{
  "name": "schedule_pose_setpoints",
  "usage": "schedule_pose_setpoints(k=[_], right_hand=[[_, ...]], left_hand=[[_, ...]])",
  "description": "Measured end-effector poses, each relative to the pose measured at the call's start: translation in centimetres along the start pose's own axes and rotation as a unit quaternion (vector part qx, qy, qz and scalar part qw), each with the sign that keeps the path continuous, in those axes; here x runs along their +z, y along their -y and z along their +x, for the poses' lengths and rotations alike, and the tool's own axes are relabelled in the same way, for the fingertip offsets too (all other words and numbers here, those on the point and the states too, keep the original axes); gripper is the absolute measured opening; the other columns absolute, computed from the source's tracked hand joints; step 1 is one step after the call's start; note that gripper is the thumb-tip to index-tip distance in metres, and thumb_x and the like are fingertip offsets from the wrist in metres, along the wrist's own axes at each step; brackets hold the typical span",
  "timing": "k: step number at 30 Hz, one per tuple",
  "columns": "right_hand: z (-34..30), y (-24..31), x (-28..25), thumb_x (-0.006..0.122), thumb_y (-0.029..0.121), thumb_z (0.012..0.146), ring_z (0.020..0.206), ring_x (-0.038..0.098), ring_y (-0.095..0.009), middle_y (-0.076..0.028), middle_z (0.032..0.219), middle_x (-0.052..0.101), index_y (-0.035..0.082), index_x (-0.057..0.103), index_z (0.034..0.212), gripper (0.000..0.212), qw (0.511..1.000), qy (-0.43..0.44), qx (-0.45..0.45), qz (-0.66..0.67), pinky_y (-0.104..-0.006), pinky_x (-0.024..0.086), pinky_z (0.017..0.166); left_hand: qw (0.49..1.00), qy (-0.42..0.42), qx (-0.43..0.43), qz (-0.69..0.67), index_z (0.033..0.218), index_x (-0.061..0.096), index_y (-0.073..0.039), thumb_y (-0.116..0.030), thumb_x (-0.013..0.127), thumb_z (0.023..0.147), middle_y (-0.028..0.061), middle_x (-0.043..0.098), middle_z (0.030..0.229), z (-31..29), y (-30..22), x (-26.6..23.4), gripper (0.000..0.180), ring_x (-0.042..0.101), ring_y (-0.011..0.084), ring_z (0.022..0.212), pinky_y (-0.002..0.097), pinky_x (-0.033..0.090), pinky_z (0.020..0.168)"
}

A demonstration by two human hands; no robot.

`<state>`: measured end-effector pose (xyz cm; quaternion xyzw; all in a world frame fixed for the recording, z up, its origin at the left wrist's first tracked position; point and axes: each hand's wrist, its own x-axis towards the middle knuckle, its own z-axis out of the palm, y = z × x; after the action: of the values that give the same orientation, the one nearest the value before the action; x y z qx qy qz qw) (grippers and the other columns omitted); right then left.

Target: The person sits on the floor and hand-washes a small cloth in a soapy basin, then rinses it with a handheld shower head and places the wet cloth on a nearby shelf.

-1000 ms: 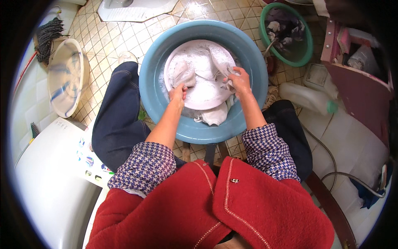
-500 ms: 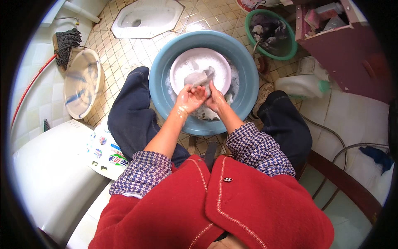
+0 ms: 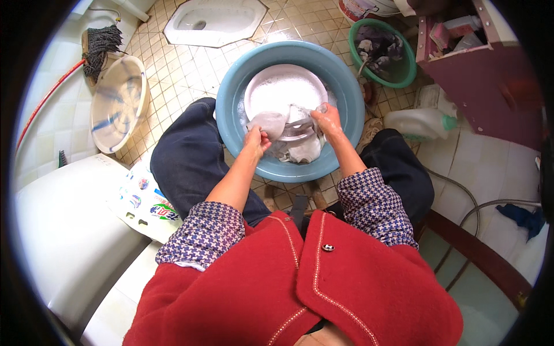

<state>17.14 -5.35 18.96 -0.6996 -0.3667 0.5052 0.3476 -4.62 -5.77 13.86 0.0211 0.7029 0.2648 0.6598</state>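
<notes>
A large blue basin (image 3: pixel 229 109) stands on the floor between my knees. Inside it sits a smaller pale pink basin (image 3: pixel 248 95) with white suds. My left hand (image 3: pixel 257 139) is closed on a thin wet grey cloth (image 3: pixel 269 123) at the pink basin's near left edge. Over the near right side, my right hand (image 3: pixel 328 119) pinches a grey edge of cloth. Grey fabric lies between the hands; whether it is all one piece I cannot tell. Below it, a whitish cloth (image 3: pixel 304 151) rests in the blue basin's sudsy water.
At the back right is a green basin (image 3: pixel 411 63) of dark wet laundry. A pale jug (image 3: pixel 415 123) lies near a maroon cabinet (image 3: pixel 470 86). Leftward are a cream basin (image 3: pixel 118 106), a mop (image 3: pixel 103 49) and a printed bag (image 3: pixel 141 196). A squat toilet (image 3: pixel 234 20) is set in the tiles.
My hands have moved apart, the left toward the left and the right toward the right. The grey cloth, bunched between them before, is now spread out, and the view has shifted slightly.
</notes>
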Motion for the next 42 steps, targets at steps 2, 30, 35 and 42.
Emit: schedule_pose_setpoints(k=[2, 30, 35, 42], right_hand=[[0.3, -1.1, 0.5, 0.065, 0.012, 0.067, 0.085, 0.06, -0.029, -0.017, 0.096, 0.059, 0.003, 0.057, 0.1, 0.036, 0.984, 0.001, -0.054, -0.17, -0.0369, 0.048, 0.072], [4.3, -4.7, 7.7, 0.065, 0.011, 0.071, 0.107, 0.05, -0.022, -0.017, 0.117, 0.051, 0.001, 0.039, 0.126, 0.062, 0.973, 0.166, -0.148, -0.057, -0.0296, 0.041, 0.09], [3.5, -3.2, 8.1, 0.061, 0.016, 0.076, 0.093, 0.057, -0.019, -0.012, 0.104, 0.057, 0.003, 0.044, 0.121, 0.05, 0.967, 0.182, 0.052, 0.171, -0.0282, 0.048, 0.078], [2.8, 0.6, 5.6, 0.057, 0.016, 0.08, 0.073, 0.059, -0.015, -0.005, 0.082, 0.061, 0.002, 0.06, 0.097, 0.022, 0.962, 0.195, 0.115, 0.152, -0.0248, 0.051, 0.068]], left_hand=[[0.989, -0.042, 0.134, 0.043, 0.069, 0.056, -0.002, -0.027, 0.051, 0.078, 0.0077, 0.056, 0.061, 0.6, -0.1, 0.3, 0.027, 0.053, 0.0204, 0.062, 0.0351, 0.046, 0.058], [0.87, 0.302, -0.225, -0.318, 0.069, 0.045, -0.006, -0.01, 0.046, 0.085, 0.0002, 0.047, 0.061, -5.7, -6.2, 4.6, 0.016, 0.042, 0.0075, 0.045, 0.0228, 0.045, 0.052], [0.857, 0.324, -0.25, -0.314, 0.071, 0.046, -0.006, -0.012, 0.046, 0.085, -0.0002, 0.047, 0.061, -6.9, -6.2, 5.0, 0.015, 0.043, 0.0076, 0.045, 0.0239, 0.046, 0.054], [0.83, 0.366, -0.237, -0.348, 0.07, 0.046, -0.007, -0.015, 0.044, 0.086, -0.0004, 0.047, 0.061, -2.9, -6.5, 3.2, 0.018, 0.045, 0.0096, 0.048, 0.0269, 0.048, 0.058]])
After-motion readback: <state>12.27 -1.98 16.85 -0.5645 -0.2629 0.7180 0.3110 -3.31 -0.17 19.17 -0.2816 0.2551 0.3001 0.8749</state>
